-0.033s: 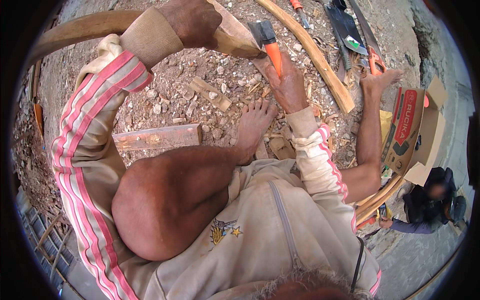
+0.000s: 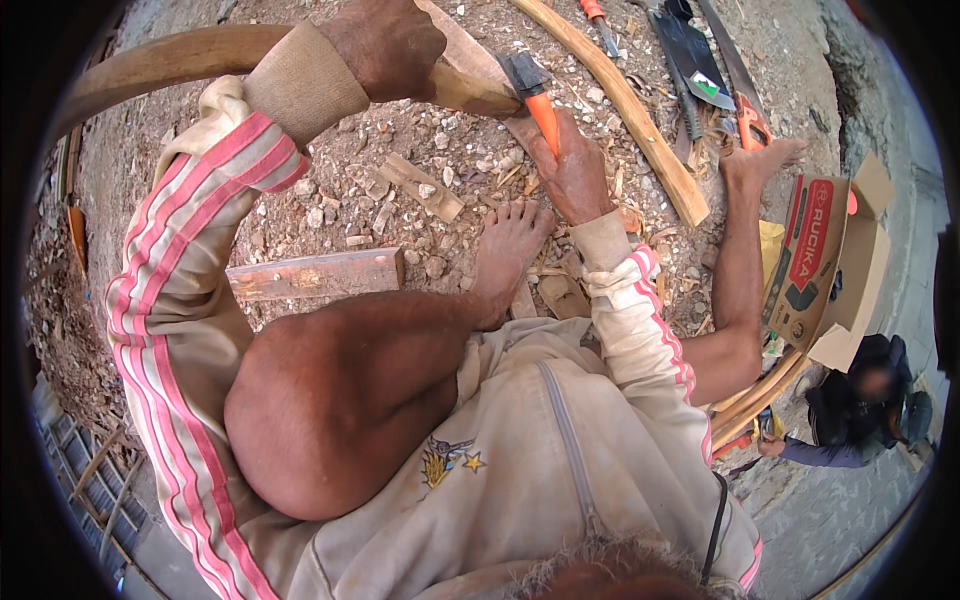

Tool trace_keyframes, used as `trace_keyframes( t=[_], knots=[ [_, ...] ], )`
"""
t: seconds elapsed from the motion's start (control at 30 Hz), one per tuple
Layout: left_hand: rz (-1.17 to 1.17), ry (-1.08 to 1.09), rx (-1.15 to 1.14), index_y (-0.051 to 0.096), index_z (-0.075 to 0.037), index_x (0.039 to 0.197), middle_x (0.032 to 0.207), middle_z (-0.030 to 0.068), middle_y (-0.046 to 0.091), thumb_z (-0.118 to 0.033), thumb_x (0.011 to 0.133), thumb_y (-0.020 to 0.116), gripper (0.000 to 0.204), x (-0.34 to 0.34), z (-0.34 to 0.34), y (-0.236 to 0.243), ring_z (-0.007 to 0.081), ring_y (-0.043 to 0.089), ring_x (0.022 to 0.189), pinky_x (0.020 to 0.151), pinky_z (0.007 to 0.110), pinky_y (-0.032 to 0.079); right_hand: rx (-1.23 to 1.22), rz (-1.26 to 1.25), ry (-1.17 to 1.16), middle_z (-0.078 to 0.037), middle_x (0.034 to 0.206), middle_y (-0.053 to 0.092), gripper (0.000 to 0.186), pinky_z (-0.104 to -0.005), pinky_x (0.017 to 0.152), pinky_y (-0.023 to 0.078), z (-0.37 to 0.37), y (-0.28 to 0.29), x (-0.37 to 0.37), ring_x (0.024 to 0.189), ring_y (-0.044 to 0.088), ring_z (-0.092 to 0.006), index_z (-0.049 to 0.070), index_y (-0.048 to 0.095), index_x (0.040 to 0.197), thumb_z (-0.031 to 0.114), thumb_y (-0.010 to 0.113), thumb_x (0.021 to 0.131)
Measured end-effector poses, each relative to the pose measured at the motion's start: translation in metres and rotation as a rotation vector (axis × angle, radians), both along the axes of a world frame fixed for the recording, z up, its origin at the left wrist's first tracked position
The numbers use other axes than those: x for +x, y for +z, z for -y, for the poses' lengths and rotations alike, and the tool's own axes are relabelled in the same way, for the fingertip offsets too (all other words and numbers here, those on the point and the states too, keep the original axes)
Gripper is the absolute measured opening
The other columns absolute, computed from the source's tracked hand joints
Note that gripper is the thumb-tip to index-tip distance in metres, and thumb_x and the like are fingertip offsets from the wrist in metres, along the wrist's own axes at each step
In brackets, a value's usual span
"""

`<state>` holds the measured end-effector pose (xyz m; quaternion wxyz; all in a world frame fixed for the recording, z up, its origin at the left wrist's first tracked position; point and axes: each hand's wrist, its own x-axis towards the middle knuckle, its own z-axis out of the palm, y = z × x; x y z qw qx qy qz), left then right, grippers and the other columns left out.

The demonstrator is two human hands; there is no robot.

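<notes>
Pole of curved, pale brown wood (image 2: 190,50) stretches from the far left to just above the middle of the view, its near end lying over a flat board (image 2: 466,42) on gravelly ground. The left hand (image 2: 385,48) is closed around the pole close to that end. The right hand (image 2: 577,172) grips the orange handle of a dark-headed tool (image 2: 541,112), whose head is right at the pole's tip; whether the two touch cannot be told. A bare foot (image 2: 512,245) is planted below, between a reddish plank (image 2: 320,274) and scattered shavings. Another curved length of wood (image 2: 630,105) slants to the right, and beyond it lie a black flat item (image 2: 690,55) bearing a small green-and-white sticker and a saw (image 2: 738,75) with an orange handle. Farther right, near the other foot, an open carton (image 2: 845,300) carries a red panel with large white lettering. The cream, pink-striped jacket (image 2: 520,440) has an embroidered emblem with a gold star. At the right edge, another person (image 2: 835,410) in dark clothes reaches toward some wood strips (image 2: 762,397).
</notes>
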<state>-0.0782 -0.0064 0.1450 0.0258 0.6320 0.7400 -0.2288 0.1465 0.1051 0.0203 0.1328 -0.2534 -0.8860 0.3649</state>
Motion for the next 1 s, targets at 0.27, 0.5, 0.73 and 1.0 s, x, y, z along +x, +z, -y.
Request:
trace_keyframes(
  t=[0.27, 0.5, 0.73, 1.0],
  knots=[
    [-0.011, 0.089, 0.038, 0.057, -0.006, 0.095, 0.061, 0.0083, 0.062, -0.014, 0.09, 0.068, 0.015, 0.037, 0.055, -0.022, 0.0219, 0.067, 0.058, 0.052, 0.035, 0.053, -0.436, -0.199, -0.187, -0.004, 0.072, 0.061, 0.023, -0.0362, 0.052, 0.048, -0.005, -0.002, 0.027, 0.058, 0.059, -0.0186, 0.003, 0.056, 0.108, 0.023, 0.064, 0.099],
    [0.12, 0.223, -0.005, 0.05, -0.007, 0.125, 0.087, 0.0141, 0.07, -0.018, 0.091, 0.068, 0.04, 0.032, 0.082, -0.059, 0.0293, 0.073, 0.081, 0.071, 0.043, 0.056, -1.221, -0.227, -0.349, 0.002, 0.069, 0.053, 0.023, -0.0233, 0.041, 0.042, -0.019, -0.018, 0.044, 0.046, 0.051, -0.0076, 0.014, 0.05, 0.109, 0.027, 0.067, 0.1],
    [0.217, 0.263, 0.115, 0.05, -0.013, 0.135, 0.094, 0.0146, 0.069, -0.028, 0.091, 0.069, 0.05, 0.018, 0.125, -0.106, 0.0305, 0.071, 0.086, 0.076, 0.043, 0.055, -1.348, -0.117, -0.282, 0.003, 0.068, 0.053, 0.025, -0.0238, 0.039, 0.042, -0.023, -0.042, 0.048, 0.046, 0.051, -0.0074, 0.015, 0.051, 0.108, 0.024, 0.071, 0.097],
    [0.357, 0.387, 0.054, 0.04, -0.018, 0.148, 0.101, 0.0132, 0.067, -0.029, 0.09, 0.071, 0.067, 0.009, 0.136, -0.153, 0.0326, 0.069, 0.096, 0.086, 0.044, 0.053, -1.238, -0.119, -0.231, 0.002, 0.066, 0.051, 0.026, -0.0228, 0.037, 0.04, -0.039, -0.05, 0.039, 0.044, 0.048, -0.0059, 0.012, 0.052, 0.104, 0.021, 0.074, 0.094]
  ],
)
